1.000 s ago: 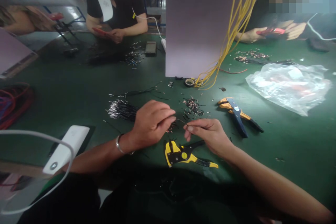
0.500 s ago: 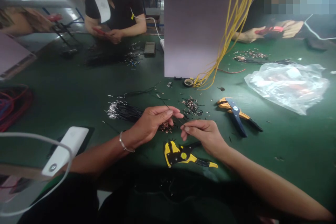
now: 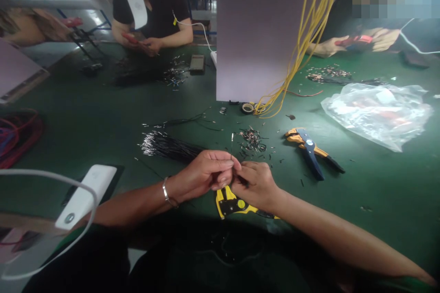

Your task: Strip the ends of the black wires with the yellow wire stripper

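Observation:
My left hand (image 3: 215, 170) pinches a thin black wire (image 3: 231, 145), whose pale metal tip points up above the fingers. Right beside it, my right hand (image 3: 256, 182) is closed with curled fingers close to the wire's lower part; what lies between those fingers is hidden. A bundle of black wires (image 3: 172, 146) with silvery ends lies behind my left hand. Partly covered by my right hand, a yellow and black wire stripper (image 3: 231, 205) rests on the green table (image 3: 343, 247). Small black and copper-coloured scraps (image 3: 253, 139) are scattered just beyond my hands.
An orange and blue stripper (image 3: 311, 149) lies at the right, near a clear plastic bag (image 3: 378, 110). Yellow wires (image 3: 295, 68) hang beside a pale panel (image 3: 254, 36). A white power bank (image 3: 85, 197) and cable are at the left. Other people's hands hold red tools across the table.
My hands have come together, and the wire has turned from slanting to nearly upright. My right hand has curled and now covers more of the yellow stripper.

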`<action>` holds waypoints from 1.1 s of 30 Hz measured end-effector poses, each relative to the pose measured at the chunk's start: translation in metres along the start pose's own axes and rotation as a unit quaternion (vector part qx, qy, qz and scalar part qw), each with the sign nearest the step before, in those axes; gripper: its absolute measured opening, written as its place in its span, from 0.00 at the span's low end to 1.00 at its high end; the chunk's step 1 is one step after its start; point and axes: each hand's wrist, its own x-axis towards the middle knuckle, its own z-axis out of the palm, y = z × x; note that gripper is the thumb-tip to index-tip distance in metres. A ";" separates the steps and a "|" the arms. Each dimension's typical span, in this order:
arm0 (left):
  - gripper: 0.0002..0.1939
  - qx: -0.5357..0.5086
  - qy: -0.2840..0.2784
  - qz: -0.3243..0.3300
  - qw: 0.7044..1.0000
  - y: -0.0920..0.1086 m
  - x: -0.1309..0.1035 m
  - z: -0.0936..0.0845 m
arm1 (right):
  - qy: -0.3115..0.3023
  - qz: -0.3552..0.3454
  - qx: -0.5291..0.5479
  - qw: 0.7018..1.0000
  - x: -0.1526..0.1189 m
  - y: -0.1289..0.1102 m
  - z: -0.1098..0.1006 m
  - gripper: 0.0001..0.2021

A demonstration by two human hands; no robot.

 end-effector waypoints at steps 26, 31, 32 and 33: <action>0.04 0.016 0.080 -0.010 0.997 -0.001 0.009 -0.010 | -0.185 0.308 0.319 0.877 0.008 0.002 -0.016 0.08; 0.04 0.027 0.071 -0.007 0.997 0.001 0.008 -0.009 | -0.186 0.375 0.404 0.813 0.007 0.005 -0.018 0.07; 0.04 0.026 0.069 -0.005 0.997 0.001 0.007 -0.010 | -0.184 0.379 0.409 0.809 0.007 0.005 -0.018 0.07; 0.04 0.025 0.068 -0.004 0.997 0.001 0.007 -0.010 | -0.182 0.383 0.412 0.807 0.007 0.005 -0.018 0.07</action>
